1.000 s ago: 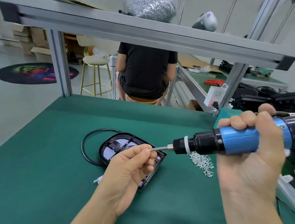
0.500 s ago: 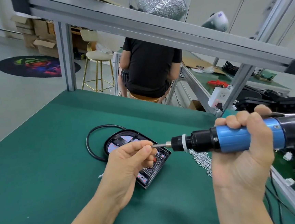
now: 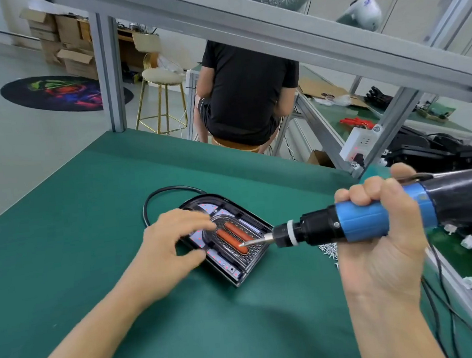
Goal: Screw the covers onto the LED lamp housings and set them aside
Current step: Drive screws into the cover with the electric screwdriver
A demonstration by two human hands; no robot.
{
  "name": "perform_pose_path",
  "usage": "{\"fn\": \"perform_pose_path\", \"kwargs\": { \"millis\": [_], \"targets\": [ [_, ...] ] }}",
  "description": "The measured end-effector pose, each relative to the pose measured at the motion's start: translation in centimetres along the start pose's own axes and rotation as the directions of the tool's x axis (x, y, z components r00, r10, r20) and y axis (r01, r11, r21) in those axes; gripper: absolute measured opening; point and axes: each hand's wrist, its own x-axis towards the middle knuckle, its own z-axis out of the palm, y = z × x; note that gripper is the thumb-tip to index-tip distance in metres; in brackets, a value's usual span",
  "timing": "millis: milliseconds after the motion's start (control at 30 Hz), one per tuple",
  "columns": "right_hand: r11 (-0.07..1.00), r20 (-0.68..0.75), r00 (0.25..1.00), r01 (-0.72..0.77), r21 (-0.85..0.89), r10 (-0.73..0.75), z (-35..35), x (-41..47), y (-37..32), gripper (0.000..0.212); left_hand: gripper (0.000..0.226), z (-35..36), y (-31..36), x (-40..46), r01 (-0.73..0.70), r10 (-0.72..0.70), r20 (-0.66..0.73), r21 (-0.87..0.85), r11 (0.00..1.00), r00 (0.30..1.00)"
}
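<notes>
Gripping the electric screwdriver (image 3: 375, 218), the right hand (image 3: 383, 240) aims at the lamp housing (image 3: 230, 262); left hand (image 3: 172, 247) spread, steadying it.

The left hand (image 3: 172, 247) and the right hand (image 3: 383, 240) were bare. There were no gloves and no rings on them. Both arms were bare too, with no sleeves as far as the picture showed.

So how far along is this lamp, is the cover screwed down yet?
Done: the cover sits on the lamp housing. In hand: the left hand steadies it while the right hand aims the electric screwdriver, a screw seemingly on its bit. Left: driving it; loose screws wait, and no finished lamp is recognisably set aside.
</notes>
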Motion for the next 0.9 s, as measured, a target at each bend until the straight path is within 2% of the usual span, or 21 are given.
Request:
{"fn": "perform_pose_path", "kwargs": {
  "millis": [33, 100, 267, 433, 900],
  "targets": [
    [1.000, 0.009, 1.000, -0.011, -0.026, 0.011, -0.2, -0.2, 0.4, 0.021, 0.050, 0.3, -0.7, -0.2, -0.048, 0.037, 0.085, 0.130, 0.990, 0.996],
    [0.997, 0.018, 0.999, -0.027, -0.079, 0.029, -0.5, -0.6, 1.4, 0.022, 0.049, 0.8, -1.6, -0.6, -0.117, 0.065, 0.189, 0.276, 0.954, 0.980],
    [0.985, 0.026, 0.998, -0.051, -0.168, 0.056, -1.2, -1.2, 3.1, 0.026, 0.041, 1.4, -1.7, -0.5, -0.309, 0.215, 0.240, 0.489, 0.816, 0.947],
    [0.974, 0.046, 0.997, -0.055, -0.218, 0.066, -1.3, -1.1, 3.7, 0.027, 0.033, 1.8, -1.2, -0.4, -0.368, 0.310, 0.198, 0.495, 0.787, 0.930],
    [0.956, 0.137, 0.985, -0.060, -0.288, 0.103, -0.3, -1.2, 3.4, 0.031, 0.030, 2.0, -1.5, -0.5, -0.367, 0.320, 0.180, 0.496, 0.787, 0.930]
  ]
}}
